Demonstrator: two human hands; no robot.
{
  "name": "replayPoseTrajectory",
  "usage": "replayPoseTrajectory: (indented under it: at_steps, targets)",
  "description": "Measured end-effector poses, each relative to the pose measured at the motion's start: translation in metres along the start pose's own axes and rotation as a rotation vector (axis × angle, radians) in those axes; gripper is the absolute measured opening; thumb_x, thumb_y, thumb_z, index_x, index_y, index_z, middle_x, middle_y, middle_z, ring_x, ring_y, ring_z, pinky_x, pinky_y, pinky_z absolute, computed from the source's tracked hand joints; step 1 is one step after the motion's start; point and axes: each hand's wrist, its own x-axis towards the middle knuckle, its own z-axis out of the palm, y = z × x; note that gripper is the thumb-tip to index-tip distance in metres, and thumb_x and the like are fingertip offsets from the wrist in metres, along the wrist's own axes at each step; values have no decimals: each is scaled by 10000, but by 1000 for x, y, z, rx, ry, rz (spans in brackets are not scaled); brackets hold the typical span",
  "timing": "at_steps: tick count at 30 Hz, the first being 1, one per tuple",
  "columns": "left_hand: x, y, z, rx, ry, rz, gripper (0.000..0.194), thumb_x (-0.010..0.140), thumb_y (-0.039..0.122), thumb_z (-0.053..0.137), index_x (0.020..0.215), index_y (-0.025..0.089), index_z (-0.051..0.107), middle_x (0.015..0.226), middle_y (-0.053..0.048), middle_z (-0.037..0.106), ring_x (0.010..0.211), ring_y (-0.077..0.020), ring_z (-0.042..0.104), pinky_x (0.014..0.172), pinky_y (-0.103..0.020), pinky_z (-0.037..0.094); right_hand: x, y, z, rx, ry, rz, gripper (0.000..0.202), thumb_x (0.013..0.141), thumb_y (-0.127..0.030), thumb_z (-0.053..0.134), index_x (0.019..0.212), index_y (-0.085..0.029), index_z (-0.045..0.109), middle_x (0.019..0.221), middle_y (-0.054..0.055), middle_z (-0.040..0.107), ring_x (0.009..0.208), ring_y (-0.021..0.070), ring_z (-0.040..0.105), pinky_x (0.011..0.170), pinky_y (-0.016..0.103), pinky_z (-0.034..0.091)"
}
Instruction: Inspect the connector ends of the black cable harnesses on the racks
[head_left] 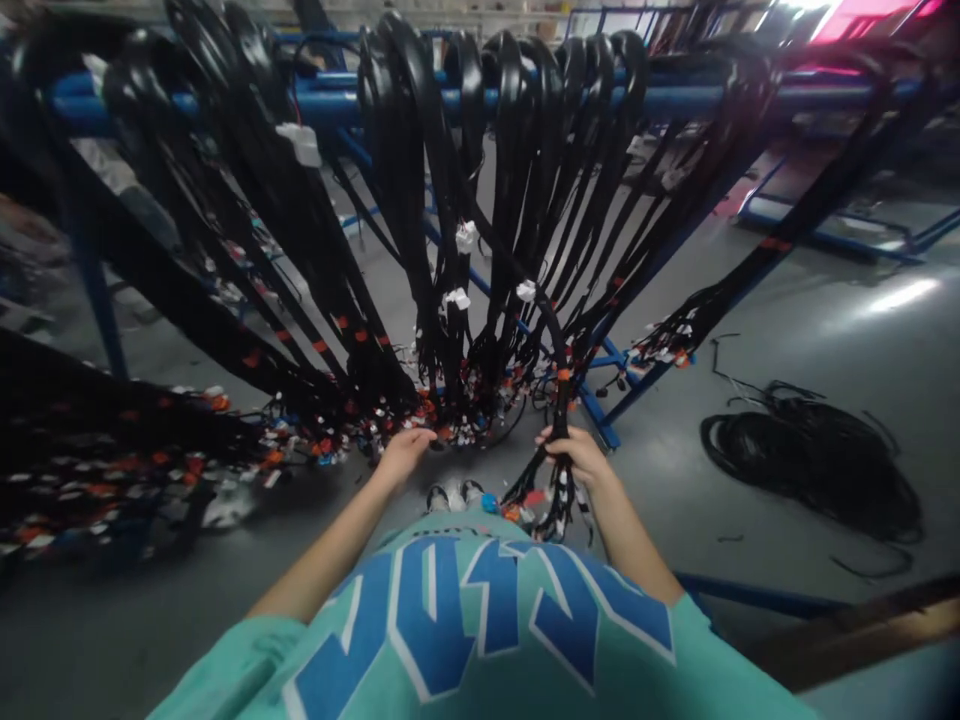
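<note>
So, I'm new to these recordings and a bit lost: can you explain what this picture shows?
You're seeing a person's two bare hands from a head-worn camera, looking forward and down past a teal shirt with blue lettering. The right hand grips a thick black cable bundle with an orange band. The left hand is near small white and orange connectors; whether it holds anything is unclear. Other bundles hang over a blue metal rail. On the grey floor lies a loose black coiled pile.

I counted two hands (406,455), two shoes (472,490), one held harness (562,398), one cable heap (817,460) — hanging bundles (511,160), probably over ten.
</note>
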Motion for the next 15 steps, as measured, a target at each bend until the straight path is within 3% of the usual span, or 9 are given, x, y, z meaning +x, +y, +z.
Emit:
replayPoseTrajectory:
  at_steps: [4, 8, 12, 15]
  targets:
    - [-15, 9, 8, -92, 4, -31, 229, 671, 330, 602, 772, 125, 609, 358, 102, 285, 339, -48, 216, 405, -209, 92, 1, -34, 18, 150, -133, 28, 291, 443, -72, 630, 717, -162, 594, 670, 15, 675, 612, 174, 645, 404, 184, 462]
    - [-23, 20, 12, -315, -69, -60, 215, 654, 274, 648, 790, 113, 602, 366, 104, 290, 333, -37, 236, 377, -184, 112, 0, -63, 35, 285, -205, 20, 251, 503, -50, 588, 713, -187, 574, 711, 2, 673, 701, 176, 649, 387, 164, 452]
    - [-25, 40, 12, -516, -146, -46, 196, 652, 203, 673, 804, 94, 616, 431, 64, 416, 383, -44, 380, 393, -163, 256, -6, -84, 50, 397, -247, -4, 239, 546, -46, 579, 727, -199, 555, 809, 3, 674, 814, 173, 638, 406, 151, 464]
    - [-28, 55, 11, -511, -164, -57, 65, 718, 159, 608, 736, 97, 614, 534, -3, 551, 471, -91, 517, 475, -204, 392, -16, -98, 60, 463, -321, -45, 222, 559, -47, 582, 717, -198, 545, 817, -2, 667, 795, 144, 628, 396, 122, 454]
